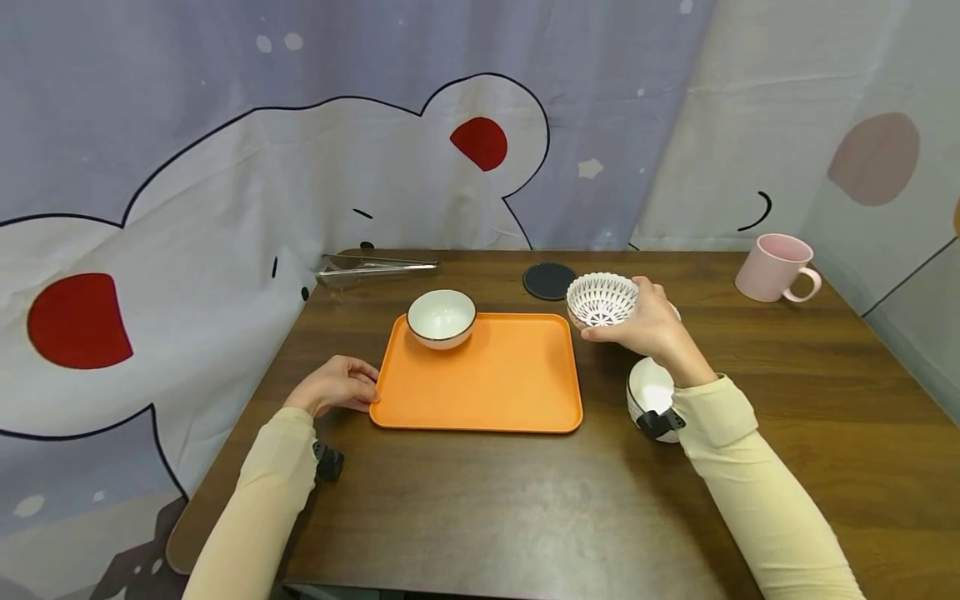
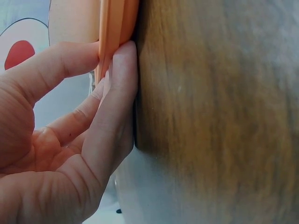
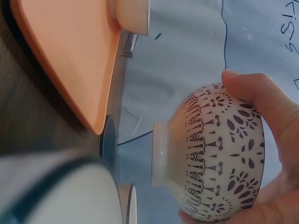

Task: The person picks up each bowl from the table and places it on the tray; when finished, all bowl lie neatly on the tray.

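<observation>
My left hand [image 1: 341, 385] pinches the left rim of an orange rectangular tray [image 1: 502, 383]; in the left wrist view the thumb lies on the upper side and a finger beneath. My right hand [image 1: 645, 323] holds a small bowl [image 3: 219, 149] by its rim, raised over the table just right of the tray. Dark purple petal shapes cover this bowl's outside, and its inside shows a white lattice pattern. A white bowl with a dark rim [image 1: 441, 315] sits on the tray's back left corner. Another white bowl [image 1: 649, 387] stands beneath my right wrist, partly covered by it.
Behind the tray lies a round black coaster [image 1: 549, 282]. Metal tongs [image 1: 378, 268] lie at the back left edge. A pink mug [image 1: 776, 268] stands at the back right. One more bowl [image 3: 132, 205] is mostly hidden behind my right hand. A printed curtain hangs behind the table.
</observation>
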Demonstrator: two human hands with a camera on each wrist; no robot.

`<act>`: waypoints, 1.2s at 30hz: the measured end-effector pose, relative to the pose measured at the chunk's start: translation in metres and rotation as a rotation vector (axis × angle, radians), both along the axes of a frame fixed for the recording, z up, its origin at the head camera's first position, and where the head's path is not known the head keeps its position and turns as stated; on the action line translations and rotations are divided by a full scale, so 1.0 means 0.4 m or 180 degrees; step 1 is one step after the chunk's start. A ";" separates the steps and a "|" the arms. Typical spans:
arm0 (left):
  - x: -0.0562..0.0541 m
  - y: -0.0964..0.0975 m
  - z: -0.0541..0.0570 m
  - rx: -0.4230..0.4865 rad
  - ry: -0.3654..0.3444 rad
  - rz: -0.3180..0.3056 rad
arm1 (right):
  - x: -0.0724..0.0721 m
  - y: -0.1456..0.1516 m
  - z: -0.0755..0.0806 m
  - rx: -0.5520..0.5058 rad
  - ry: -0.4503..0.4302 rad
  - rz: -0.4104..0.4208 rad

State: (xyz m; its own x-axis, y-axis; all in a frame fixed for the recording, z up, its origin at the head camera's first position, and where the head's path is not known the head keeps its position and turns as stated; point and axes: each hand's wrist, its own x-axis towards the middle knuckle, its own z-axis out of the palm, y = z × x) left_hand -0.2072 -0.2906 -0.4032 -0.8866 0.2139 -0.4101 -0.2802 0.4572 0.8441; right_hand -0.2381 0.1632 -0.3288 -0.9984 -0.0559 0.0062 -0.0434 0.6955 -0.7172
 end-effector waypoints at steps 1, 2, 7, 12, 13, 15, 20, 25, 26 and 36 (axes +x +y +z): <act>-0.001 0.000 0.000 -0.0008 -0.0002 0.0016 | -0.001 -0.005 -0.001 -0.0007 -0.0008 0.0009; -0.001 0.001 0.002 -0.0011 -0.0005 0.0034 | -0.003 -0.009 -0.002 -0.0005 -0.0009 0.0019; 0.000 0.003 0.005 -0.0035 0.0000 0.0031 | -0.018 -0.039 -0.005 0.0000 -0.0018 0.0065; 0.000 0.001 0.002 -0.0022 0.0000 0.0024 | -0.031 -0.070 -0.009 0.0002 -0.0026 0.0078; 0.000 0.001 0.002 -0.0020 -0.0001 0.0029 | -0.033 -0.076 -0.010 -0.0009 -0.0026 0.0080; 0.000 0.001 0.002 -0.0017 0.0004 0.0013 | -0.037 -0.087 -0.013 -0.0026 -0.0032 0.0087; 0.002 0.000 0.001 -0.0024 0.0001 0.0003 | -0.047 -0.111 -0.029 -0.0109 -0.0078 0.0091; 0.001 0.001 0.001 -0.0047 0.0007 0.0027 | -0.056 -0.135 -0.042 -0.0118 -0.0172 0.0093; 0.001 0.001 0.001 -0.0046 0.0014 0.0013 | -0.057 -0.139 -0.044 -0.0116 -0.0194 0.0097; 0.001 -0.002 -0.002 -0.0053 -0.0006 0.0046 | -0.073 -0.185 -0.074 -0.0118 -0.0282 0.0141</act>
State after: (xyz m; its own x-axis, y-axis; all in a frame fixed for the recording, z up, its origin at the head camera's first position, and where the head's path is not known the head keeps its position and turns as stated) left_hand -0.2068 -0.2913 -0.4038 -0.8888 0.1941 -0.4151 -0.2884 0.4670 0.8359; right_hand -0.2672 0.0891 -0.3582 -0.9917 -0.1015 -0.0792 -0.0088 0.6673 -0.7447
